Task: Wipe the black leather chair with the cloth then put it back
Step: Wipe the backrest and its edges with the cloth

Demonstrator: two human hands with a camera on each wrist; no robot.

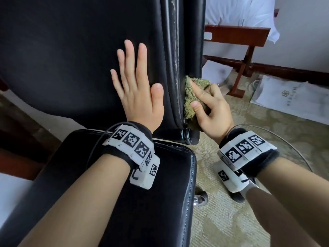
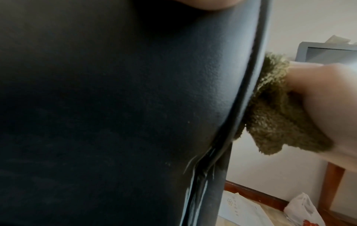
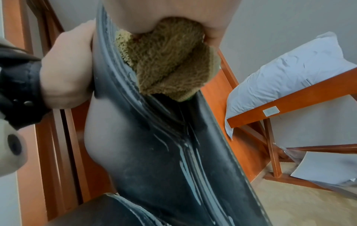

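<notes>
The black leather chair (image 1: pixel 74 56) fills the head view, backrest upright, seat (image 1: pixel 142 193) below. My left hand (image 1: pixel 137 86) lies flat against the backrest front, fingers straight. My right hand (image 1: pixel 210 107) grips a bunched olive-green cloth (image 1: pixel 191 97) and presses it against the backrest's worn right side edge (image 1: pixel 175 72), low down near the seat. The cloth (image 2: pixel 278 107) shows against the edge in the left wrist view, and the cloth (image 3: pixel 170 61) hangs from my palm in the right wrist view. The leather seam (image 3: pixel 173 137) is cracked and scuffed.
A wooden luggage rack (image 1: pixel 242 56) with a white pillow (image 1: pixel 238 11) stands right of the chair. White paper bags (image 1: pixel 292 98) lie on the beige carpet (image 1: pixel 222 211). A round glass table edge (image 1: pixel 292 148) is by my right wrist. A chrome chair base (image 1: pixel 200 198) shows under the seat.
</notes>
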